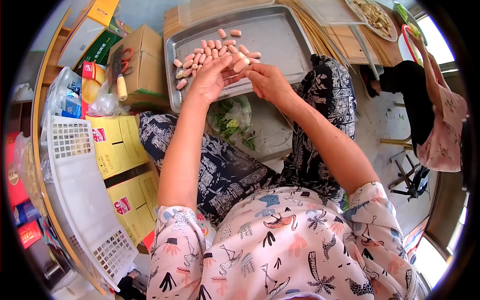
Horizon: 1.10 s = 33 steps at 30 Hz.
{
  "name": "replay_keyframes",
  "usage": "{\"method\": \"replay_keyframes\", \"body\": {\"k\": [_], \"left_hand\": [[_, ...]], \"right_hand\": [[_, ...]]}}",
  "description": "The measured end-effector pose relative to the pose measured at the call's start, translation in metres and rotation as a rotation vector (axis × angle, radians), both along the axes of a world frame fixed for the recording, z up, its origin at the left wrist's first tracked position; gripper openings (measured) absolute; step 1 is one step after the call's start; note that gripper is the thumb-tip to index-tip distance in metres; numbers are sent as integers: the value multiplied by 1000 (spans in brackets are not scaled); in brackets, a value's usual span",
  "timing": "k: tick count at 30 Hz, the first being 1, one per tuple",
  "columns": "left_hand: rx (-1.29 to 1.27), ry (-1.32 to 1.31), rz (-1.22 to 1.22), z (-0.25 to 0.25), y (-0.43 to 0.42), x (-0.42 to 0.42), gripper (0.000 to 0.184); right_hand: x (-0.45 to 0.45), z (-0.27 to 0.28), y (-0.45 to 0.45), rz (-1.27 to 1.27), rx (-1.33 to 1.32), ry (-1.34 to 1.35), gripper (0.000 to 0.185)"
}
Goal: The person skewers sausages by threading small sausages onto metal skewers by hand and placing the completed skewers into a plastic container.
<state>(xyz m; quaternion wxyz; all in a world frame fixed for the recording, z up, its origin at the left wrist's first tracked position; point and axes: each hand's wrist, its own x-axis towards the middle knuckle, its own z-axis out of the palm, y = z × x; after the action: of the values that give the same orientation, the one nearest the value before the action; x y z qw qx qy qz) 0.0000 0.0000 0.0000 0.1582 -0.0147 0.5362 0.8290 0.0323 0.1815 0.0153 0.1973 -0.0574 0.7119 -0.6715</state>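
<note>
Over the near edge of a metal tray (280, 32), my left hand (210, 80) holds a short pink sausage (241, 64) at its fingertips. My right hand (270, 82) is closed in a pinch right beside that sausage. A thin stick that looks like a bamboo skewer (286, 118) runs back from under the right hand; its front end is hidden by the fingers. Many more small sausages (204, 51) lie piled in the left half of the tray, just beyond my hands.
Bamboo skewers (320, 32) lie right of the tray, near a plate of cut pieces (372, 20). A cardboard box (145, 65) with red-handled scissors (127, 60) stands left. Green leaves in a bag (232, 120) lie below. Another person (440, 120) works at the right.
</note>
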Motion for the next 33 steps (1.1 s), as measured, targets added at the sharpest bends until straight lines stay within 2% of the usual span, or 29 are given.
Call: {"method": "replay_keyframes", "body": {"k": [2, 3, 5, 6, 8, 9, 11, 12, 13, 15, 16, 18, 22, 24, 25, 27, 29, 33], "left_hand": [[-49, -185, -31, -4, -10, -10, 50], [-56, -199, -34, -10, -20, -14, 50], [-538, -45, 179, -32, -32, -22, 24], [-540, -39, 182, -35, -34, -22, 24], [-1200, 294, 145, -43, -36, -21, 17], [-1199, 297, 144, -49, -35, -20, 17], [-1488, 444, 78, -63, -31, -13, 14], [-1514, 591, 125, -71, -30, -11, 11], [-1516, 593, 123, -78, -31, -11, 11], [-1678, 876, 202, -82, -31, -10, 19], [-1678, 877, 200, -82, -29, -9, 19], [-1579, 578, 94, -80, -23, -5, 18], [-1593, 419, 21, -72, -19, -14, 18], [-829, -66, 61, -68, -24, -26, 17], [-830, -64, 62, -55, -20, -24, 17], [-166, -130, 193, -30, -16, -20, 16], [-80, -62, 170, -21, -19, -21, 27], [65, -18, 142, -12, -22, -18, 23]], "right_hand": [[0, -2, 1, -62, -38, -4, 20], [3, -1, 0, -66, -44, -17, 20], [5, 4, 5, -87, -83, -76, 21], [3, 8, 6, -85, -86, -71, 21], [4, 15, 9, -100, -94, -87, 21], [4, 16, 10, -103, -94, -86, 21], [4, 18, 12, -86, -69, -57, 21], [4, 18, 13, -88, -70, -57, 21], [4, 17, 13, -98, -95, -50, 21], [4, 15, 12, -109, -123, -45, 21], [3, 12, 12, -93, -112, -37, 20], [2, 12, 13, -81, -101, -29, 20], [3, 10, 14, -80, -107, -29, 20], [2, 10, 14, -83, -102, -26, 20], [3, 12, 14, -70, -81, -31, 20], [4, 15, 14, -54, -63, -33, 20], [5, 17, 12, -27, -15, -47, 21], [7, 13, 10, 23, 1, -22, 21]]}}
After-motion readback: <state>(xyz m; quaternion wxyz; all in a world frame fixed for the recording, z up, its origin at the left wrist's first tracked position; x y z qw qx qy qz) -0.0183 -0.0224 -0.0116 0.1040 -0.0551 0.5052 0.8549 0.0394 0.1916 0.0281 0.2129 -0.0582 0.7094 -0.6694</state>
